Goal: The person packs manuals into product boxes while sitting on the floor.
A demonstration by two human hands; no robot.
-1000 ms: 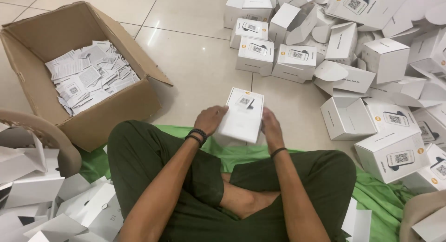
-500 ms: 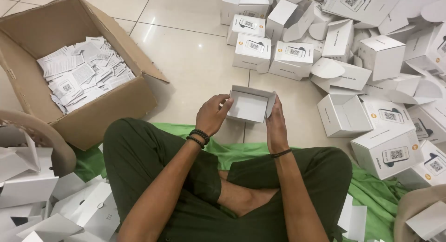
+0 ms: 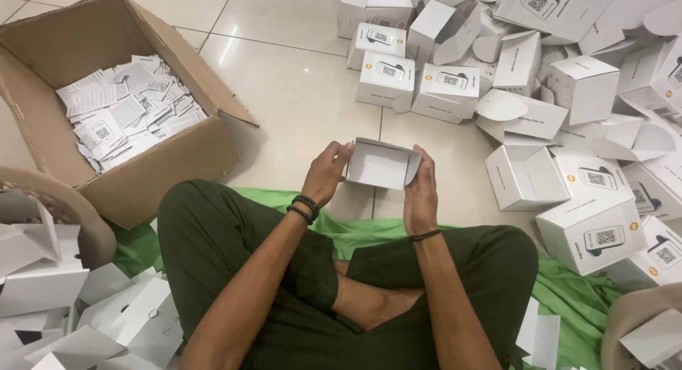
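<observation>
Glossy tiled floor [image 3: 298,93]; small open white card box [image 3: 380,165] in both hands' closed grip: left hand [image 3: 325,174], right hand [image 3: 421,192].

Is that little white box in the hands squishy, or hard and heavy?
Probably light: the small white box looks empty inside, and the left hand and right hand hold it by fingertips. Likely a bit squishy, since it looks like thin folded card.

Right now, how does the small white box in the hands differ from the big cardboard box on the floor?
The small white box is held up between the left hand and right hand and looks empty; the brown cardboard box sits on the tile floor, far larger, holding white paper leaflets. Both are open on top.
</observation>
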